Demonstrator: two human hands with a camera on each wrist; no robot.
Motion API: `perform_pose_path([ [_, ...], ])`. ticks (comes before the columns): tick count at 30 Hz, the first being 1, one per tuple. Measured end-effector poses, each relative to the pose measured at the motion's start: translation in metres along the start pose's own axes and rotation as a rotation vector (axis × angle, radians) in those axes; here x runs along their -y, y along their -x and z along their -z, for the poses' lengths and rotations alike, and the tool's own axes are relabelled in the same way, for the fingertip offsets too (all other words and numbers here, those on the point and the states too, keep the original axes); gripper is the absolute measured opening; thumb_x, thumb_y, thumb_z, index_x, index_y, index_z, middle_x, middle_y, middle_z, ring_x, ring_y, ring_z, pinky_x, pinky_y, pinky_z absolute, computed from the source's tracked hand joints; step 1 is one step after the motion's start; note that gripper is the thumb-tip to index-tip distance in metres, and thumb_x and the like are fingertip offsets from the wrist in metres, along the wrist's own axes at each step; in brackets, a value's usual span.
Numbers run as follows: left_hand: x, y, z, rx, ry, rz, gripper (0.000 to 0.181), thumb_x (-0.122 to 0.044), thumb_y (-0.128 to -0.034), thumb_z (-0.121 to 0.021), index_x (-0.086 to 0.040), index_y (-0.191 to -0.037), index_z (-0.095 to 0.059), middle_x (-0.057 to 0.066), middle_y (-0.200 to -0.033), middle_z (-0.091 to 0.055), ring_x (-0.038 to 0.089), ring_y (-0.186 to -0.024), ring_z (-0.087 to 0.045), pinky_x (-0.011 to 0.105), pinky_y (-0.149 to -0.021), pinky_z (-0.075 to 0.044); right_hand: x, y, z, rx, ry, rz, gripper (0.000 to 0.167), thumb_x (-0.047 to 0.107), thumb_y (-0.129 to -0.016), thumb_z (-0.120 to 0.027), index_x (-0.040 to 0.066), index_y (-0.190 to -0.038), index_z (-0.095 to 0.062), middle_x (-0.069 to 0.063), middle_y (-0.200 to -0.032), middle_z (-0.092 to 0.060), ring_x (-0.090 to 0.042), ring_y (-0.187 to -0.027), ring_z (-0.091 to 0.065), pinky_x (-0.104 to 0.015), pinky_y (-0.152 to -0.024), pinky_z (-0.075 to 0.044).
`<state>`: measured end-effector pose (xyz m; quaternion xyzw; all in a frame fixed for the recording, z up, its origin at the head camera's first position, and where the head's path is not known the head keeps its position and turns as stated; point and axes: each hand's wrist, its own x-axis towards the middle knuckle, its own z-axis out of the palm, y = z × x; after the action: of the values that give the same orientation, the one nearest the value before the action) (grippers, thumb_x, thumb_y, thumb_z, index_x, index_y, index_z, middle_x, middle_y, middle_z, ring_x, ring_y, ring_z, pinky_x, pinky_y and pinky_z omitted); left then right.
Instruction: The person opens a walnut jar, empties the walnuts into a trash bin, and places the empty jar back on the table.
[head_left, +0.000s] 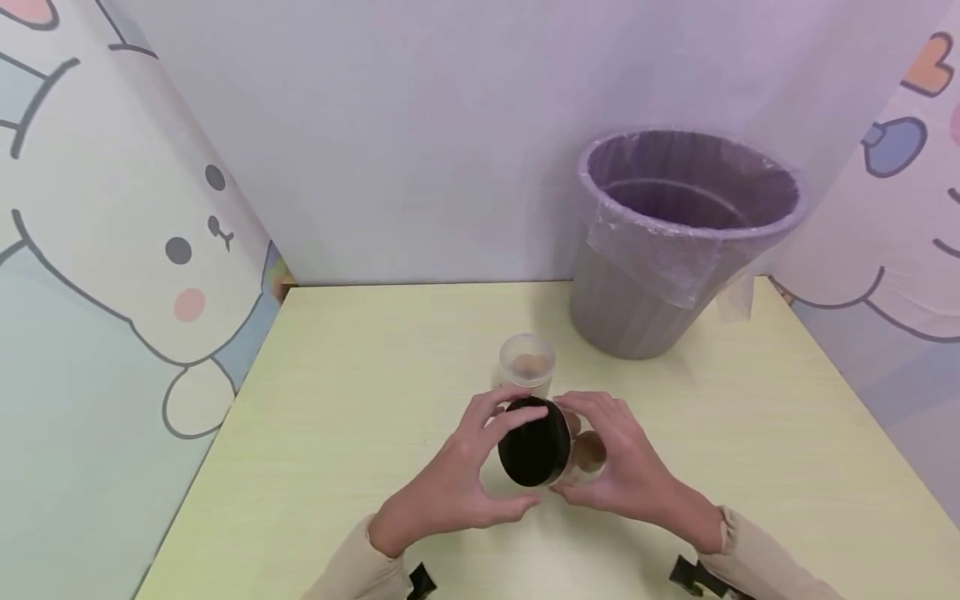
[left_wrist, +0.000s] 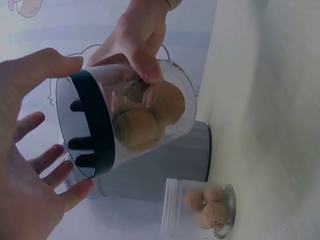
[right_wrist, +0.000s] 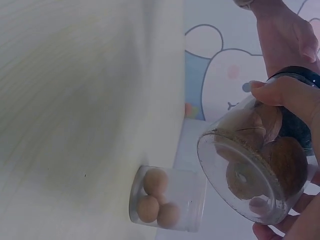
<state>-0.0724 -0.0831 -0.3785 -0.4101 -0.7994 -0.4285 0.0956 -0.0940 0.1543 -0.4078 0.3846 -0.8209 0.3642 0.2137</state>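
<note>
My right hand (head_left: pixel 630 475) grips the side of a clear jar (right_wrist: pixel 235 175), held tilted above the table with its dark lid (head_left: pixel 534 442) towards my left hand. Several large brown round objects (left_wrist: pixel 137 130) lie inside it. My left hand (head_left: pixel 457 475) is around the lid with fingers spread and curved; in the left wrist view, the fingers (left_wrist: pixel 60 172) stand around the lid's edge, and contact is hard to tell. Beyond the held jar, a smaller clear container (head_left: pixel 527 362) without a visible lid stands upright on the table, with several light brown balls (right_wrist: pixel 155 181) inside.
A grey bin (head_left: pixel 637 292) with a translucent liner stands at the table's back right. The pale yellow table (head_left: pixel 360 375) meets a plain light wall behind; walls with cartoon figures (head_left: pixel 180 250) flank both sides.
</note>
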Motion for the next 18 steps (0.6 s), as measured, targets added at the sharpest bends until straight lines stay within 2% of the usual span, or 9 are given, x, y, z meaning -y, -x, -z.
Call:
perform_pose_path([
  [4,0.0005,-0.0037,0.0049,0.017,-0.011,-0.183,0.070,-0.014,-0.0697,-0.076,-0.017,-0.134,-0.048,0.010,-0.146,-0.031,0.027,-0.131,-0.031,0.041,-0.102,-0.037,0.0010,-0.0004,0.0016,0.009,-0.014,-0.002,0.089,0.031,-0.050,-0.090,0.010,-0.129,-0.053,0.002,-0.122,-0.056,-0.016,-0.109,-0.051,-0.035,-0.085,-0.034],
  [7,0.0009,-0.0057,0.0068,0.030,-0.024,-0.258,0.066,-0.006,-0.0662,-0.072,-0.017,-0.129,-0.053,0.011,-0.145,-0.034,0.031,-0.132,-0.030,0.044,-0.105,-0.032,0.0017,0.0000,0.0026,0.020,-0.020,-0.006,0.091,0.030,-0.049,-0.091,0.011,-0.130,-0.053,0.003,-0.123,-0.055,-0.015,-0.110,-0.051,-0.035,-0.086,-0.034],
  [13,0.0018,-0.0067,0.0071,0.104,-0.079,-0.255,0.066,0.001,-0.0615,-0.064,-0.022,-0.123,-0.058,0.007,-0.146,-0.034,0.029,-0.137,-0.025,0.045,-0.107,-0.028,0.0028,0.0008,0.0032,0.041,-0.017,-0.006,0.093,0.029,-0.048,-0.092,0.013,-0.131,-0.052,0.004,-0.124,-0.054,-0.014,-0.110,-0.050,-0.035,-0.085,-0.034],
  [18,0.0036,-0.0068,0.0054,0.116,-0.105,-0.258,0.067,0.002,-0.0602,-0.062,-0.024,-0.122,-0.059,0.006,-0.145,-0.035,0.028,-0.137,-0.025,0.045,-0.108,-0.027,0.0032,0.0011,0.0029,0.052,-0.017,0.000,0.093,0.029,-0.048,-0.092,0.013,-0.130,-0.052,0.004,-0.124,-0.054,-0.014,-0.109,-0.050,-0.035,-0.084,-0.034],
])
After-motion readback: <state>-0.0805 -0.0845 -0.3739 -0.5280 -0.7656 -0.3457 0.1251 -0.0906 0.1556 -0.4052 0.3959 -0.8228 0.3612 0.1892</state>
